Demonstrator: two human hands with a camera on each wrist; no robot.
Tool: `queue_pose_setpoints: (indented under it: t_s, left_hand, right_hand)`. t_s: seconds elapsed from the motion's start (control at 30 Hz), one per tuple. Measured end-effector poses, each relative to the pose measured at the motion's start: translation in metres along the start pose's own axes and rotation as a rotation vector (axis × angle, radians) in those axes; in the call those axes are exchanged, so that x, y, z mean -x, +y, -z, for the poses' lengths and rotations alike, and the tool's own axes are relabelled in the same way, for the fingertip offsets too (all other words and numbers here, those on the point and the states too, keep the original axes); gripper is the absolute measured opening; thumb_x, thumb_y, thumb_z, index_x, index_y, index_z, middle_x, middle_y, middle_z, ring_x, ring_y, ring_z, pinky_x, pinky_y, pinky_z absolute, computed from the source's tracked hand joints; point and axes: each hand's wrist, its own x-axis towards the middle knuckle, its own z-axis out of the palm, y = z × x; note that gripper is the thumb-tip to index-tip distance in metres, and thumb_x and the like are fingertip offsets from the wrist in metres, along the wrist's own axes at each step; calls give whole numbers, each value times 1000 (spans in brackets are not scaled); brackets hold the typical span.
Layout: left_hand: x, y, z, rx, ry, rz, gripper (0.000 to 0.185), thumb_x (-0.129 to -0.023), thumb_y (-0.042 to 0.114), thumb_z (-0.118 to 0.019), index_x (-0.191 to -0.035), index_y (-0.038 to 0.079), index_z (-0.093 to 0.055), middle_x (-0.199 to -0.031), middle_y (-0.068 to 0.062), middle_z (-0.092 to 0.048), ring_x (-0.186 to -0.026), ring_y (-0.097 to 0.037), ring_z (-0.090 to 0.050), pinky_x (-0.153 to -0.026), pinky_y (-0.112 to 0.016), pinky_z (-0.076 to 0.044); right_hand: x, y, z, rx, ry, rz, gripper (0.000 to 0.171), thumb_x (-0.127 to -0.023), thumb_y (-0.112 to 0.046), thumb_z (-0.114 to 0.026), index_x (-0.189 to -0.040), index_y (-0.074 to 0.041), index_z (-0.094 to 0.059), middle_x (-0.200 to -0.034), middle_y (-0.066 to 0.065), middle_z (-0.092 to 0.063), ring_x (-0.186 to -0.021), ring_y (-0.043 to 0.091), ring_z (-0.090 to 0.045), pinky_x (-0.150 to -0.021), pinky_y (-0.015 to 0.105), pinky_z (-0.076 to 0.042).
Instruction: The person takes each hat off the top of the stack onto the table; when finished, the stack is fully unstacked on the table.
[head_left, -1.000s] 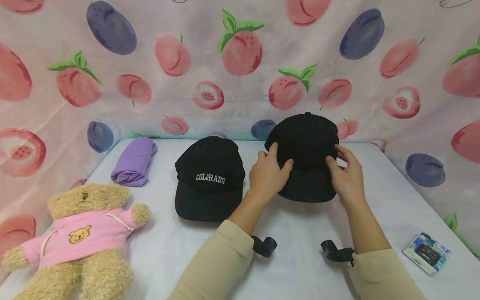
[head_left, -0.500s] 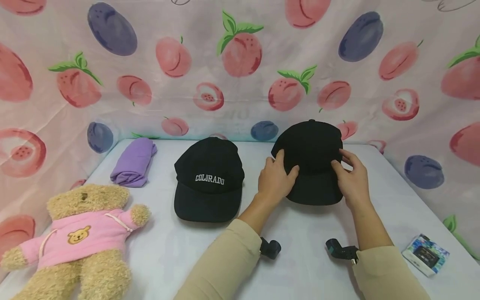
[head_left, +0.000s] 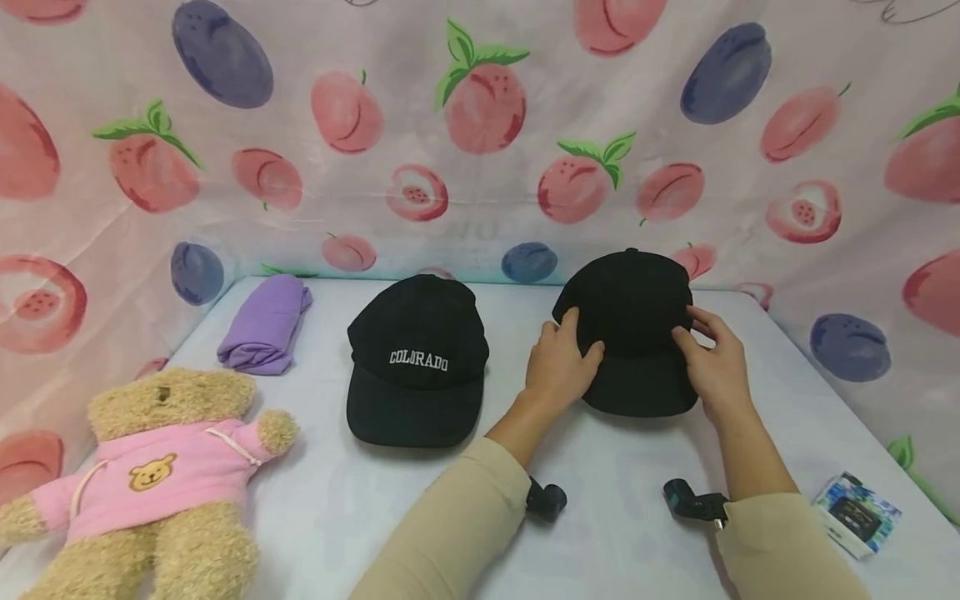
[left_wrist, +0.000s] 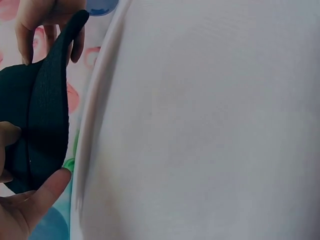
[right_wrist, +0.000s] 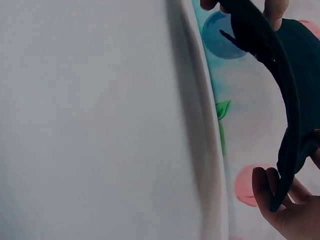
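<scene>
Fingers (head_left: 572,327) of both hands round plain black cap (head_left: 630,308), white tbl (head_left: 615,500), fruit-print cloth bkgd (head_left: 480,150).

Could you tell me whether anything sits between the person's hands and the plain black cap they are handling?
Nothing visible does. The left hand and the right hand already grip the plain black cap at its two sides, thumbs on top. The Colorado cap lies apart, on the left-hand side, on the white surface.
</scene>
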Motion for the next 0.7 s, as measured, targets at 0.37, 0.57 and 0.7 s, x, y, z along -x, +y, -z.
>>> queue_pose_setpoints:
  t_s: [0.37, 0.57, 0.7]
  left_hand:
    - [-4, 7, -11, 110, -56, 40, 63, -103, 39, -60, -160, 22, -40, -147, -14, -52, -121, -35, -64, -105, -44, -52]
    - [-5, 11, -15, 140, -83, 32, 64, -102, 36, -60, -160, 21, -37, -149, -15, -50, -123, -34, -62, -106, -43, -51]
    - [-6, 10, -19, 146, -91, 35, 66, -101, 34, -61, -160, 21, -37, -149, -14, -50, -122, -32, -62, -105, -42, -51]
  right_hand:
    - [-9, 12, 13, -21, -54, -15, 70, -105, -47, -51, -164, -15, -30, -168, 21, -29, -146, 45, -38, -119, 64, -33]
    - [-13, 16, 15, -19, -85, -14, 81, -103, -52, -54, -166, -13, -21, -170, 24, -19, -149, 52, -30, -120, 67, -27]
    - [-14, 18, 14, -11, -106, 0, 86, -101, -52, -58, -166, -12, -18, -171, 25, -17, -149, 55, -28, -120, 68, -27]
